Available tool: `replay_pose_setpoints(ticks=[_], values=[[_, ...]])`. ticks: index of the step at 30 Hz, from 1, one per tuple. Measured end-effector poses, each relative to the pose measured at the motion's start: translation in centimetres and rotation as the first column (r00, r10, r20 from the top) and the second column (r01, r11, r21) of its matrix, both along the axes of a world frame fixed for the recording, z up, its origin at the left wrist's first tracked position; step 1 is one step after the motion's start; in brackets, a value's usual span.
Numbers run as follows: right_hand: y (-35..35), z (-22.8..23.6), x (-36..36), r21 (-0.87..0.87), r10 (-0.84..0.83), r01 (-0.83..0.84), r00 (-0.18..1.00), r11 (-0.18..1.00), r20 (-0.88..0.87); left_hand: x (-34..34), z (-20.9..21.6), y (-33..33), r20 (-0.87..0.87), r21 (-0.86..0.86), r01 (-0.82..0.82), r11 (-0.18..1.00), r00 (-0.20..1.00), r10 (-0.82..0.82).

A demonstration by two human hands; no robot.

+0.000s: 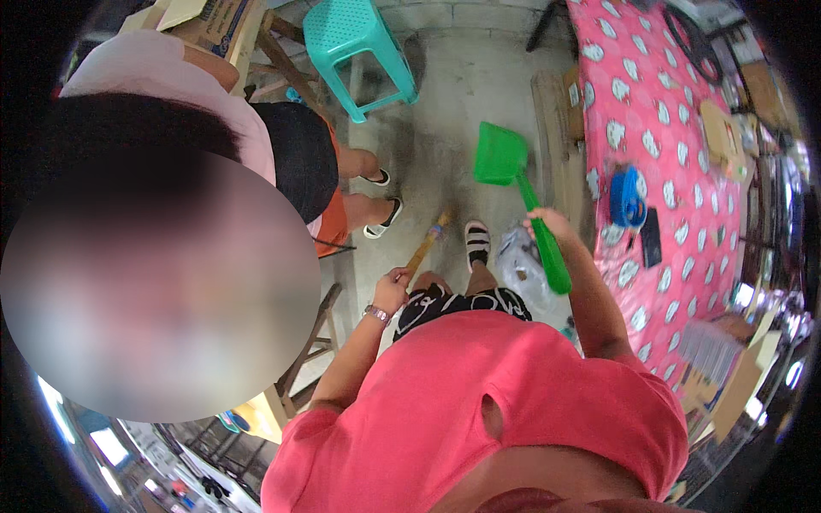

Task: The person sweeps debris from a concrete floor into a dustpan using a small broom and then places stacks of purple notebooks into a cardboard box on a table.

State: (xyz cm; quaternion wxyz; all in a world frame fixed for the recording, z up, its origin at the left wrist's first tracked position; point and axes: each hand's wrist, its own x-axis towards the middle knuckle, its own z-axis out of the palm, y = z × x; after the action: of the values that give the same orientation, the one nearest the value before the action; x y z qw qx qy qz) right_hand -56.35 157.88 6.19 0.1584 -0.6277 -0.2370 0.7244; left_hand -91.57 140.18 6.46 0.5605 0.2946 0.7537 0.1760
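Observation:
My right hand (554,224) is wrapped round the handle of a green plastic dustpan (503,156), with its pan pointing away from me above the floor. In my left hand (392,291) is the tan handle of a broom (422,254). Its far end slants down toward the floor with a bluish band near it, and the bristles there are blurred and foreshortened. A clear plastic bag (523,269) lies on the floor by my foot, below the dustpan handle.
A pink patterned table (684,214) runs along the right, holding a blue round container (629,197) and a dark phone-like slab (652,237). A teal plastic stool (359,56) stands far left of centre. Another person (299,158) is close on my left, beside wooden frames and a cardboard box (214,26).

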Motion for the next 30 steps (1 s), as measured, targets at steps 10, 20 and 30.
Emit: replay_pose_setpoints(ticks=[10, 20, 30], values=[[30.9, -3.3, -5.6, -0.112, -0.005, -0.002, 0.998, 0.994, -0.066, 3.1, 0.5, 13.4, 0.317, 0.13, -0.578, 0.805, 0.794, 0.519], [54.7, -7.0, -12.4, -0.318, 0.025, -0.139, 0.941, 0.938, -0.337, -0.6, 0.5, 26.3, 0.268, 0.132, -0.718, 0.684, 0.69, 0.672], [77.6, -11.5, -15.4, -0.239, 0.233, -0.23, 0.972, 0.943, -0.019, 3.7, 1.5, 37.1, 0.096, 0.14, -0.882, 0.45, 0.464, 0.88]])
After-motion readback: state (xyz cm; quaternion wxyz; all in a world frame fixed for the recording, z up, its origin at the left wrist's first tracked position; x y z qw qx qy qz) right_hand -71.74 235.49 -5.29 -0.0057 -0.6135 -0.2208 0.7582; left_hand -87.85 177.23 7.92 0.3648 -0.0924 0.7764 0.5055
